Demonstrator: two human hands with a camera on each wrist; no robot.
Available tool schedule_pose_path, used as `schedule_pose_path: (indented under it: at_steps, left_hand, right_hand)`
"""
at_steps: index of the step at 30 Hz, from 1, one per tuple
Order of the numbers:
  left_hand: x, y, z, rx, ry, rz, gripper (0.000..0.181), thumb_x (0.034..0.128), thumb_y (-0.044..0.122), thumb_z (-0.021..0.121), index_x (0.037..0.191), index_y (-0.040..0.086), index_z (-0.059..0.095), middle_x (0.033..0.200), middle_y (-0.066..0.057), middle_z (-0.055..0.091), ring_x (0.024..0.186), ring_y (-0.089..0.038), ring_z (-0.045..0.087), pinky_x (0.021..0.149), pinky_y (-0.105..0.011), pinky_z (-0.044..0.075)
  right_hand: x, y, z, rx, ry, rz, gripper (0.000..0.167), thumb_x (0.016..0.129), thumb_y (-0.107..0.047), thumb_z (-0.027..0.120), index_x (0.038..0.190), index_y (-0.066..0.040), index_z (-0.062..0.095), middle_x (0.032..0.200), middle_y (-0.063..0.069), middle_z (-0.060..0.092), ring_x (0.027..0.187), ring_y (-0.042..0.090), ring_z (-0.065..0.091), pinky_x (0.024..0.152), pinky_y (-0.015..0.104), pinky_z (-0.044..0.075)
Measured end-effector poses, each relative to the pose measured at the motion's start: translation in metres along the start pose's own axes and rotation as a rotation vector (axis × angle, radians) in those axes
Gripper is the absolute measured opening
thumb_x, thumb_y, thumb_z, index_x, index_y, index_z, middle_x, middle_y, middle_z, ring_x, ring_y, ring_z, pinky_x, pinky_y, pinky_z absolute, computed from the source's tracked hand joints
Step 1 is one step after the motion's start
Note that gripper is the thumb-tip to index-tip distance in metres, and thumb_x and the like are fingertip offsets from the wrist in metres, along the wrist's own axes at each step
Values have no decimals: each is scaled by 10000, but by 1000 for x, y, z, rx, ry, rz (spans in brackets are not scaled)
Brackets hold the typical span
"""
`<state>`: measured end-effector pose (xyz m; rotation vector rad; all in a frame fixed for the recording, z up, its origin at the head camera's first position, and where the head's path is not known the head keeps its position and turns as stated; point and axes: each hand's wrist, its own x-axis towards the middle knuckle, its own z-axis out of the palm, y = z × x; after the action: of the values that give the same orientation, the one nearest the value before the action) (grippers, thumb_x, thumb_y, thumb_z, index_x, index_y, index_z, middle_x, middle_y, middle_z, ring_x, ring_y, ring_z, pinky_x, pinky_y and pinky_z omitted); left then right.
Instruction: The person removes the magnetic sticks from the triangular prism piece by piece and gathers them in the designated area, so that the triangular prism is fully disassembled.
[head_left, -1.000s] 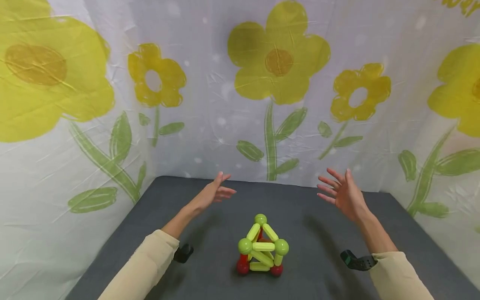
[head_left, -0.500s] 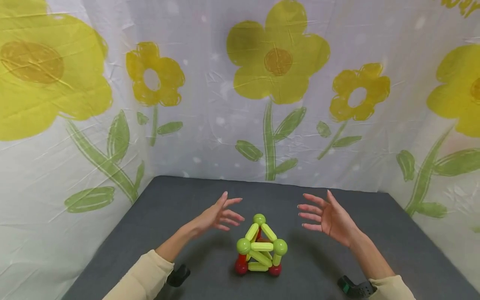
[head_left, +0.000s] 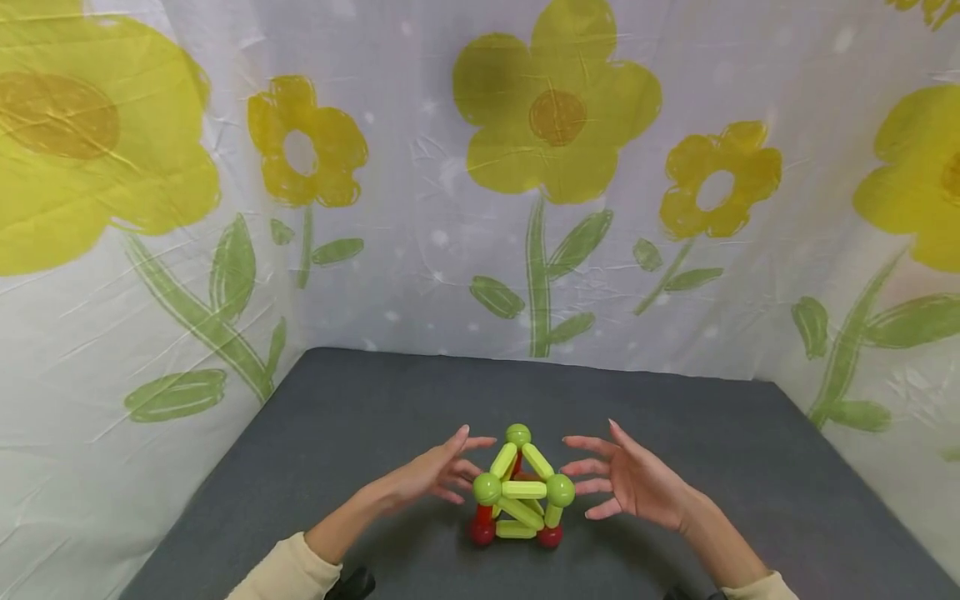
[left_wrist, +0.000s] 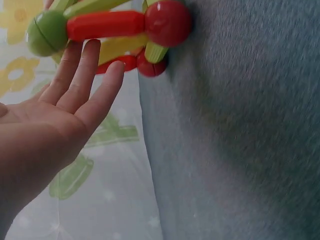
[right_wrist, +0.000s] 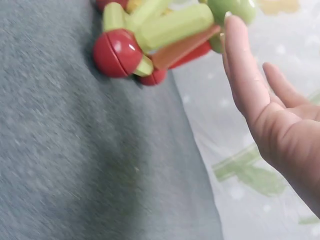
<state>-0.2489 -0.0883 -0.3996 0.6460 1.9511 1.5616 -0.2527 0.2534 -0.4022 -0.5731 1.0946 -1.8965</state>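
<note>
Head: glossy green-and-red ball-and-rod frame (head_left: 524, 490) stands on dark grey cloth surface (head_left: 675, 408) between left hand (head_left: 431, 477) and right hand (head_left: 633, 479), both spread wide. Left wrist: fingertips (left_wrist: 117, 71) by glossy red rod (left_wrist: 105, 25), contact unclear. Right wrist: fingertips (right_wrist: 235, 29) by shiny green ball (right_wrist: 234, 9), contact unclear.

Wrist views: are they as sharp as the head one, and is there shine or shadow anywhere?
Head view: ball-and-rod model fairly crisp, faint shadows on the grey tabletop either side; left wrist view: softer, a glint on the nearest red ball; right wrist view: tabletop streaked, perhaps by motion, under a broad, dim shadow.
</note>
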Motion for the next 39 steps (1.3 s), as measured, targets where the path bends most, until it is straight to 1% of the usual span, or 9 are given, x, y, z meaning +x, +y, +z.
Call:
schedule_pose_path:
  at_steps: [4, 8, 11, 14, 20, 27, 30, 36, 39]
  left_hand:
    - [-1, -3, 6, -41, -2, 10, 672, 1012, 549, 229, 1498, 88, 282, 1241, -181, 581, 1174, -328, 526, 931, -484, 440]
    - [-4, -9, 10, -110, 2, 49, 574, 1022, 388, 421, 1493, 86, 288, 1309, -194, 514, 1167, -320, 526, 920, -464, 454]
    - [-6, -13, 12, -146, 3, 96, 585, 980, 232, 565, 1481, 76, 307, 1269, -169, 542, 1119, -291, 558, 897, -430, 471]
    - [-7, -15, 15, -132, 13, 138, 615, 932, 166, 643, 1461, 63, 347, 1185, -135, 606, 1076, -261, 587, 887, -395, 478]
    - [0, -18, 13, -108, 50, 159, 583, 918, 172, 661, 1430, 53, 410, 1237, -125, 581, 1090, -247, 581, 890, -357, 480]
    - [18, -22, -1, -106, 80, 162, 576, 926, 174, 651, 1437, 61, 410, 1263, -141, 564, 1093, -245, 584, 896, -374, 483]
    - [24, -22, -6, -89, 116, 162, 569, 929, 176, 647, 1434, 57, 414, 1256, -146, 566, 1092, -243, 582, 900, -383, 480]
    - [31, -23, -11, -44, 185, 161, 569, 924, 201, 656, 1431, 72, 431, 1240, -139, 567, 1067, -232, 584, 896, -427, 478]
    - [33, -24, -13, -34, 201, 162, 575, 915, 219, 667, 1429, 93, 442, 1259, -140, 558, 1075, -231, 582, 895, -436, 478]
  right_hand:
    - [3, 7, 1, 22, 11, 24, 671, 1016, -513, 48, 1453, -120, 372, 1260, 102, 531, 1100, 226, 575, 872, 419, 497]
    - [5, 11, 4, 32, 48, 18, 634, 1030, -485, 75, 1420, -118, 413, 1235, 91, 530, 1095, 222, 562, 870, 396, 499]
    - [7, 13, 9, 11, 86, 11, 541, 1055, -407, 124, 1405, -128, 429, 1261, 92, 513, 1123, 231, 532, 899, 389, 480]
    - [9, 13, 14, -20, 130, 11, 430, 1070, -316, 204, 1391, -150, 437, 1294, 88, 496, 1144, 235, 515, 945, 399, 446]
    - [17, 12, 19, -89, 238, 12, 402, 1066, -276, 294, 1423, -110, 375, 1355, 83, 458, 1186, 240, 496, 1002, 431, 391]
    - [36, 11, 14, -155, 382, -9, 463, 1042, -260, 398, 1442, -53, 289, 1301, 73, 467, 1168, 207, 481, 978, 414, 413]
    - [45, 11, 9, -191, 420, -37, 490, 1031, -232, 437, 1447, -36, 267, 1284, 58, 459, 1146, 202, 493, 977, 412, 415]
    - [60, 13, -4, -272, 494, -80, 501, 1001, -159, 516, 1435, -29, 305, 1140, 31, 502, 1048, 168, 535, 968, 409, 421]
    - [63, 15, -8, -305, 513, -99, 512, 970, -110, 567, 1415, -15, 332, 1178, 60, 496, 1053, 180, 541, 946, 391, 441]
